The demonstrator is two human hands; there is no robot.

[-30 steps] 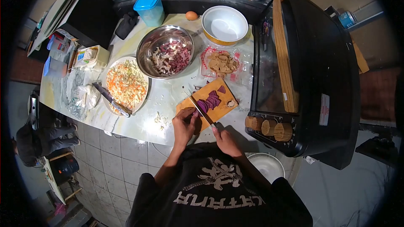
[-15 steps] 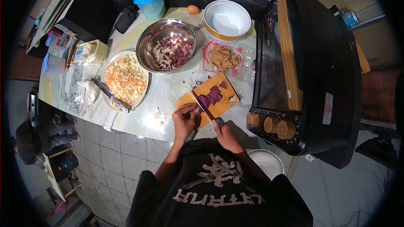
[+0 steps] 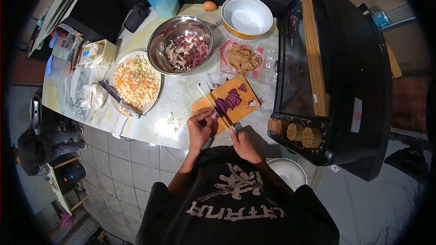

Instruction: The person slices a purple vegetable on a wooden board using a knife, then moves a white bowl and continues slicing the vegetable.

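On the wooden cutting board (image 3: 244, 114), sliced purple onion (image 3: 229, 101) lies in a fanned row. My left hand (image 3: 200, 127) is closed on a piece of the onion at the board's left edge, its fingertips beside the blade. Gripped by its handle in my right hand (image 3: 243, 144), the knife (image 3: 211, 104) slants up and left across the board, between the left fingers and the slices. Above the board are a metal bowl (image 3: 155, 45) of chopped purple and white pieces and a plastic bag (image 3: 268, 61) with brown slices.
A plate (image 3: 159, 86) of shredded vegetables with a second knife (image 3: 119, 98) on it stands left. Behind are a white bowl (image 3: 246, 16), an egg (image 3: 210, 6) and a blue-lidded container (image 3: 162, 1). A black oven (image 3: 349, 77) borders the right. Another person (image 3: 34, 154) is far left.
The knife blade has shifted slightly left and up, toward my left fingers. My hands otherwise keep nearly the same places, and the view has moved a little.
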